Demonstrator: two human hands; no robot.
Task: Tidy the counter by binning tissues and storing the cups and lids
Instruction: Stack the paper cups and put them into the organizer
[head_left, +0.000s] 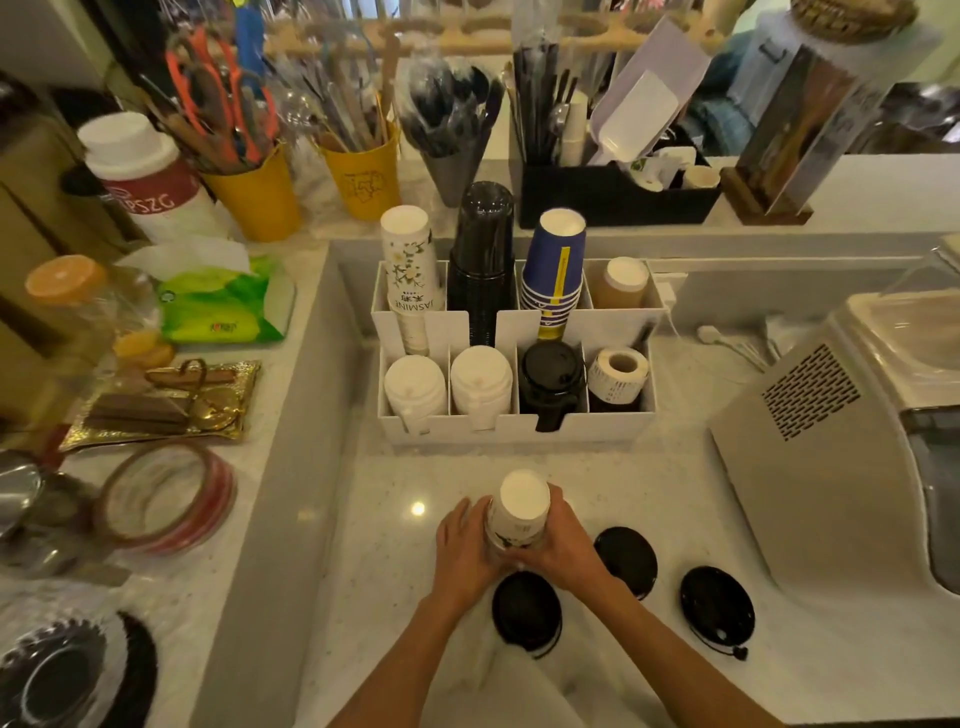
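While 3 black lids (626, 561) lie nearby, both hands' fingers (470, 535) clasp the upside-down cups (519, 512).

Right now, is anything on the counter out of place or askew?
Yes. Three black lids lie loose on the counter near the hands instead of in the white organizer. The left hand and right hand hold an upside-down white paper cup stack, not yet stored. No spill or damage shows.
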